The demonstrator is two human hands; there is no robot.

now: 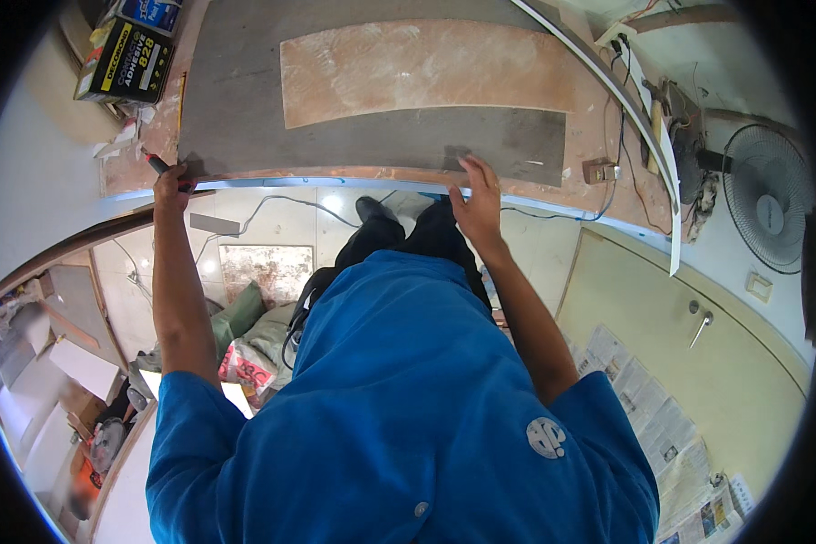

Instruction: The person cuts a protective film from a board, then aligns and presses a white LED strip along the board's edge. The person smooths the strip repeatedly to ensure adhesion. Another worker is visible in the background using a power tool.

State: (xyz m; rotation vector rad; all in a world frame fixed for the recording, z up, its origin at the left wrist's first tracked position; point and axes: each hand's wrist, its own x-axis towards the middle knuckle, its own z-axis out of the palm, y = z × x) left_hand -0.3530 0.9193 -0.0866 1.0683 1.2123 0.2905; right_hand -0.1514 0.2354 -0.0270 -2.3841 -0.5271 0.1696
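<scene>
At the left end of the workbench's front edge, my left hand (172, 189) is closed around a slim red-and-black hand tool (157, 163). The tool's upper end points up and left; its exact kind is too small to tell. My right hand (479, 204) is at the front edge further right, fingers stretched and thumb apart, holding nothing. Its fingertips are over the near border of a large dark grey sheet (236, 100) lying flat on the bench. On top of that sheet rests a pale brown panel (426, 72) with curved long edges, beyond both hands.
A black-and-yellow can (131, 62) stands at the back left. A long curved strip (639, 118) arches over the right side, near a small metal block (600, 170) and cables. Right of the bench is a fan (769, 204). Sacks (267, 344) and a cable lie on the floor.
</scene>
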